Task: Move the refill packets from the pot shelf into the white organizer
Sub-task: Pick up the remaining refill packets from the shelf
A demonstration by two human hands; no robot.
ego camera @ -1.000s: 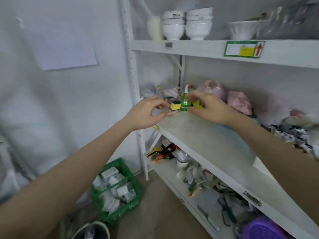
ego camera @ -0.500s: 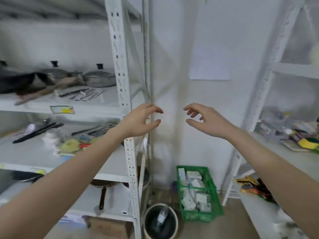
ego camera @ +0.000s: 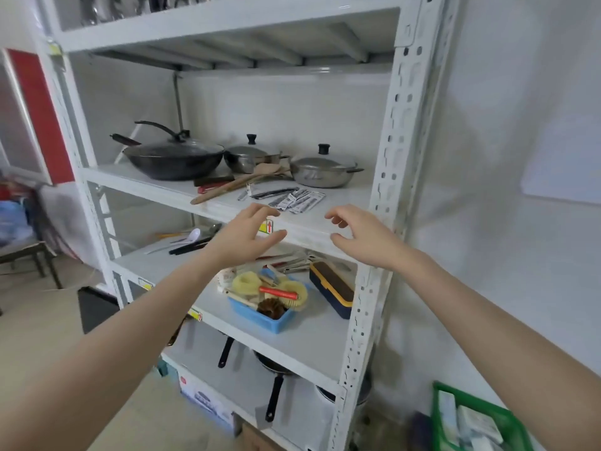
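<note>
Several white and dark refill packets (ego camera: pixel 294 200) lie in a loose pile near the front edge of the pot shelf (ego camera: pixel 338 219). My left hand (ego camera: pixel 247 237) hovers just below and in front of the pile, fingers spread and empty. My right hand (ego camera: pixel 364 237) is level with it to the right, close to the shelf edge, also empty with fingers curled apart. Neither hand touches the packets. The white organizer is out of view.
Behind the packets stand a black wok (ego camera: pixel 174 157) and two lidded steel pots (ego camera: pixel 323 172), with a wooden spatula (ego camera: pixel 234 187) beside them. One shelf down are a blue basket (ego camera: pixel 263 315) of scrubbers and a dark case (ego camera: pixel 331 289). A rack post (ego camera: pixel 387 177) rises at right; a green crate (ego camera: pixel 471 421) sits on the floor.
My view has swung left from the other rack to face the pot shelf. Both hands let go of a green and yellow item there and now reach, empty, toward the packets.
</note>
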